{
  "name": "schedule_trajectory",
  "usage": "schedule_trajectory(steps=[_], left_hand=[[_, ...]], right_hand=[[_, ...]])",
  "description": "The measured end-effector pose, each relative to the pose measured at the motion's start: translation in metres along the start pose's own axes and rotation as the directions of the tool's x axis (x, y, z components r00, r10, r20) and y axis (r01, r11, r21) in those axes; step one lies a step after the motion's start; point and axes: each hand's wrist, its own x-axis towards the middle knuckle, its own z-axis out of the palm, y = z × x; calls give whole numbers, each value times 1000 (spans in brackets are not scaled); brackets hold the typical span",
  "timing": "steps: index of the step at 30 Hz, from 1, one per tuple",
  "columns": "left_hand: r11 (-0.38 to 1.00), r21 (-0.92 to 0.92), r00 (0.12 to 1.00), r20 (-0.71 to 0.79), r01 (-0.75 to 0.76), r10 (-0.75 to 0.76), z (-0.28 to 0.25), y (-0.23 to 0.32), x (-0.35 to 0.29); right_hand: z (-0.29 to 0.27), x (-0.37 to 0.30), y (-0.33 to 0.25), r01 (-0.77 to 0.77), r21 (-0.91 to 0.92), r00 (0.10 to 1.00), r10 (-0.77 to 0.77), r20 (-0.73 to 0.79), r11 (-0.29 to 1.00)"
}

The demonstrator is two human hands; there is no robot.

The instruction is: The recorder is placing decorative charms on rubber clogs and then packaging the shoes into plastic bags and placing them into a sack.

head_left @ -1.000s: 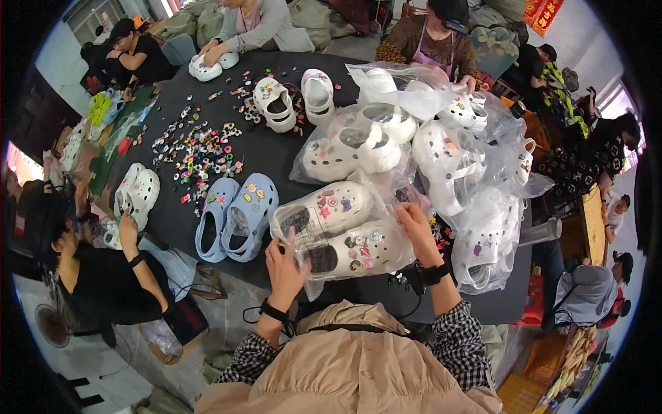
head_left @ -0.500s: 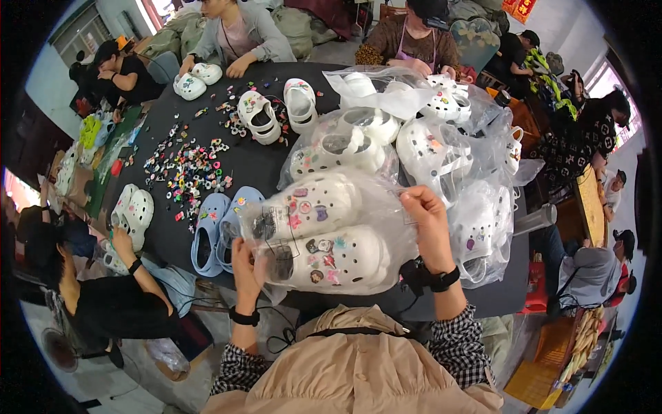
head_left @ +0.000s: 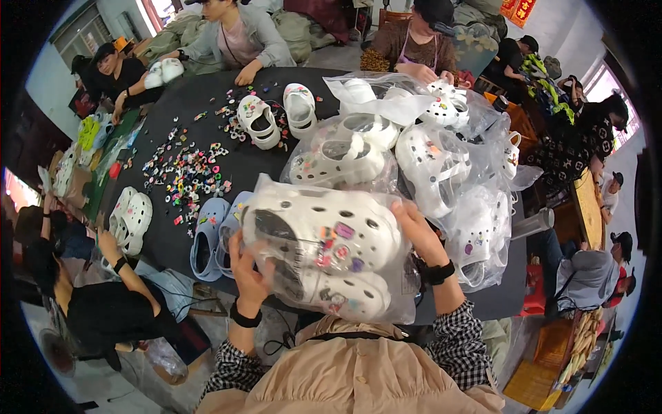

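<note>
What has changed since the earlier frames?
The bagged white clogs have tipped toward the wearer, the far one now overlapping the near one in view; the left hand and right hand still hold the bag. Across the table, a white pair has been lifted leftward by the co-worker in grey. The blue clogs, loose charms and bagged pile stayed put.
</note>
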Motion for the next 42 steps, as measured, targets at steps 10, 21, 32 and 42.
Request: schedule_trajectory(steps=[10, 21, 32, 42], left_hand=[[932, -186, 926, -163, 310, -340, 10, -13, 12], [915, 52, 917, 3, 399, -400, 34, -27, -26], [899, 195, 903, 103, 393, -417, 69, -48, -65], [931, -52, 927, 130, 361, -352, 35, -76, -87]], right_hand=[[-51, -32, -21, 194, 34, 885, -160, -438, 980], [-65, -89, 59, -483, 137, 875, 474, 96, 865], [-11, -113, 70, -19, -278, 975, 79, 206, 960], [-234, -84, 0, 410, 5, 659, -292, -693, 912]])
